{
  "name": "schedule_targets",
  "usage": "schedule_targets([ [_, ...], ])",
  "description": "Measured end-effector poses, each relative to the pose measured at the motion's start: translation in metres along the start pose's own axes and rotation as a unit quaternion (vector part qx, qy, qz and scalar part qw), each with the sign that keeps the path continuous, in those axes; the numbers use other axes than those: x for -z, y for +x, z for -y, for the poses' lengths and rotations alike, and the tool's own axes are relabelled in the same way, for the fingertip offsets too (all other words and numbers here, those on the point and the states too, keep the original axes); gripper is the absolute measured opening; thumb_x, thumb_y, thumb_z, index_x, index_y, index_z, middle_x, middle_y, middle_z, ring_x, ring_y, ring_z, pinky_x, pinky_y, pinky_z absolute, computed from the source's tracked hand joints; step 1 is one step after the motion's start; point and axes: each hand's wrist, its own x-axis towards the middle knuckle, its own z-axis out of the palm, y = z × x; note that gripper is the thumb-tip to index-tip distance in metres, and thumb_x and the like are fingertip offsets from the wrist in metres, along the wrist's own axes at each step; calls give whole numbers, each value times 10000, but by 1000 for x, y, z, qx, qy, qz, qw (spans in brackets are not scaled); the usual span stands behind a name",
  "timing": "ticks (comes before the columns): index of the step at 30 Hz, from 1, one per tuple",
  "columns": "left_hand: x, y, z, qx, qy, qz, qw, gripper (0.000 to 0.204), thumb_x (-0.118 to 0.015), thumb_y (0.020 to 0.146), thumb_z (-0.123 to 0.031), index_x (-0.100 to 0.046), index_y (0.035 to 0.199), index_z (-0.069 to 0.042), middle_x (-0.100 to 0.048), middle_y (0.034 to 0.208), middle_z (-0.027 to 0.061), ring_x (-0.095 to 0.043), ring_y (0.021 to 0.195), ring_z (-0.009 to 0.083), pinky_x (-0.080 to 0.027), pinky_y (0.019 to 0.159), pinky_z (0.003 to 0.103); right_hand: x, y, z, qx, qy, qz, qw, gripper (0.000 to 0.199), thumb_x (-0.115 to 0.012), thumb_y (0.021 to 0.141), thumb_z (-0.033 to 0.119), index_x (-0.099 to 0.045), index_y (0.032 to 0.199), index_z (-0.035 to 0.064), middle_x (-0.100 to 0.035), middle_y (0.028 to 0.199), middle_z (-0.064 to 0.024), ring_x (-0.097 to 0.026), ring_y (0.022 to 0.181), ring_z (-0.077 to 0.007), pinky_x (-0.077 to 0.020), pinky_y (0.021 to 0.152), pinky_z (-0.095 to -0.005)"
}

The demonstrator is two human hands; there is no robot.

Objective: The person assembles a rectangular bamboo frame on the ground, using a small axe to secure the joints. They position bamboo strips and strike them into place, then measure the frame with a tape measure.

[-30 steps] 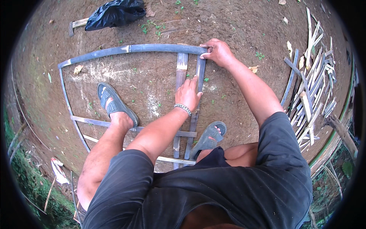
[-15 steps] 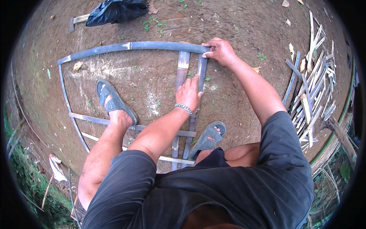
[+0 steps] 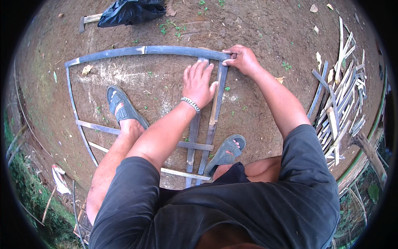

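On the ground lies a frame of split bamboo strips. Its long dark far strip (image 3: 170, 50) runs across from the left corner to my right hand (image 3: 243, 60). My right fingers pinch that strip's right end, where it meets the outer lengthwise strip (image 3: 218, 98). My left hand (image 3: 199, 85), with a chain bracelet on the wrist, is held with fingers stretched out over the inner lengthwise strip (image 3: 193, 132), hiding part of it. I cannot tell whether it touches the bamboo. A crosspiece (image 3: 195, 145) and a paler crosspiece (image 3: 180, 173) pass nearer my body, partly hidden by my left arm and leg.
My sandalled feet stand within and beside the frame; the left sandal (image 3: 126, 108) is inside it. A heap of split bamboo slivers (image 3: 338, 110) lies at the right. A black plastic bag (image 3: 132, 12) and a wooden-handled tool (image 3: 90, 19) lie at the far left.
My left hand has left the outer lengthwise strip and moved left and slightly farther away, over the inner strip. My right hand keeps its pinch at the corner.
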Motion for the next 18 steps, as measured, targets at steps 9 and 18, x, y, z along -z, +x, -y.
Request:
schedule_targets([
  [9, -1, 31, -12, -6, 146, 208, 967, 1032, -663, 868, -639, -218, 1632, -107, -102, 1725, 98, -74, 1593, 283, -102, 1258, 584, -1, 0, -1, 17, -12, -10, 1000, 470, -915, 701, 190, -776, 1140, 99, -696, 972, -95, -697, 846, -224, -568, 808, -351],
  [18, -2, 33, -15, 6, 163, 218, 962, 1050, -677, 855, -644, -213, 1634, -113, -101, 1727, 91, -83, 1592, 281, -111, 1259, 578, -6, -5, 1, -6, -17, -12, 1000, 433, -874, 757, 214, -770, 1164, 112, -720, 1069, -115, -723, 904, -266, -571, 869, -367],
])
